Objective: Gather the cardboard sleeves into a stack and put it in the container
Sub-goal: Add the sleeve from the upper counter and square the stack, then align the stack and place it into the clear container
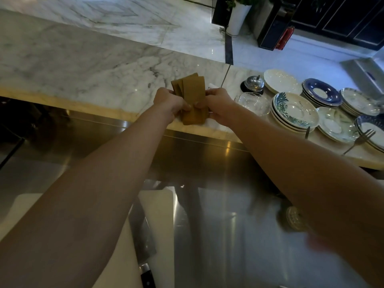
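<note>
Sleeves [192, 94]: brown cardboard, flat, bunched between both hands above the near edge of the marble counter [83, 65]. Far ends fan apart, several corners showing separately; near ends lie closer together but are not flush. So gathered, not yet squared.

Left hand [169, 102]: closed on the left edge of the bunch, thumb side up. Right hand [218, 104]: closed on the right edge, fingers curled round the lower corner. Hands sit close together with only the sleeves between them. Cannot tell whether the bunch rests on the counter or is lifted just clear of it.

Progress, as judged: collecting looks done or close to it, since no loose sleeve shows on the counter around the hands. Left to do: even up the edges into a true stack, then place it in the container. No container identified with certainty in view; a pale shape just beyond the right hand, mostly hidden by the sleeves, could be one, but it is too covered to tell.

Surroundings: right of the right hand, a glass dish [252, 102], a call bell [254, 82] behind it, then stacked plates [295, 111] and a fork [361, 140]. Nearer than the hands, below the forearms, a steel worktop [218, 225] with a cutting board [160, 215] and a knife [143, 246].
</note>
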